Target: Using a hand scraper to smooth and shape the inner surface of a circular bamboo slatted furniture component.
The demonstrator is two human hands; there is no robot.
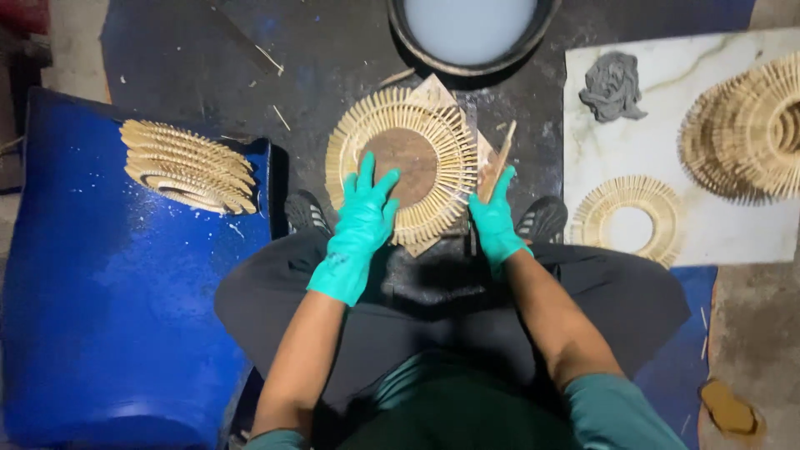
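Both my hands wear teal rubber gloves. My left hand [360, 218] lies flat with fingers spread on a round ring of wooden sticks [400, 162] with a brown disc in its middle, which rests on a small board between my knees. My right hand [495, 218] grips a thin flat wooden stick [498, 160] that points up and away beside the ring's right edge.
A stack of similar stick rings [188, 167] lies on a blue sheet [100, 300] at left. On a white slab [733, 225] at right sit one open ring [629, 217], a pile of rings [750, 125] and a grey rag [612, 85]. A basin of whitish liquid [472, 32] stands ahead.
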